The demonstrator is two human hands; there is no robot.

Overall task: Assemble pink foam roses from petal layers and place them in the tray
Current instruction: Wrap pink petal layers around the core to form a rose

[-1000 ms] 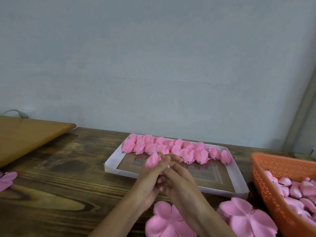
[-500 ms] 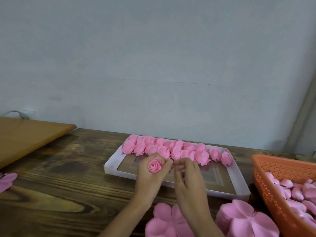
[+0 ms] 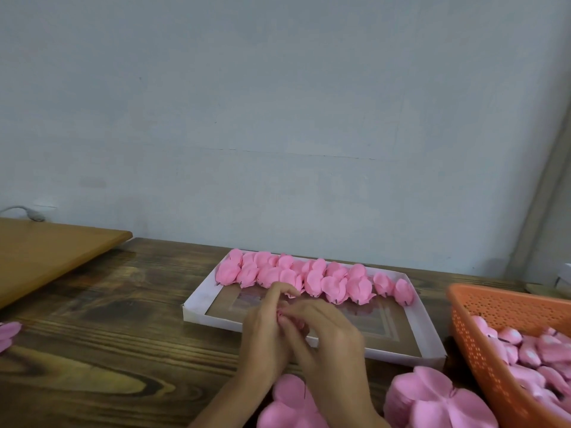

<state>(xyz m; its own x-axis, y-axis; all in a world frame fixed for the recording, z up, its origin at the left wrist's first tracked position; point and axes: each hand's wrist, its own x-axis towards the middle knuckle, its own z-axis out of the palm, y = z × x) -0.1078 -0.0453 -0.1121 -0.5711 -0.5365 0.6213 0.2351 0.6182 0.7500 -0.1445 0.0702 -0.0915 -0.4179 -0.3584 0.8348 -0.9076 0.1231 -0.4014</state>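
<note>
A row of finished roses (image 3: 312, 278) lines the far edge of the tray (image 3: 197, 312), at 12 o'clock from the hands; the tray's near half holds none, so I judge most of the filling is left. The left hand (image 3: 264, 341) and right hand (image 3: 335, 342) meet over the near rim; their fingers (image 3: 306, 308) curl narrowly round a small rose (image 3: 280, 316), mostly hidden and probably unfinished. Flat petal stacks (image 3: 432, 400) wait on the desk (image 3: 108, 350) at 5 o'clock; an orange basket (image 3: 482, 313) of pink buds sits at 3 o'clock.
</note>
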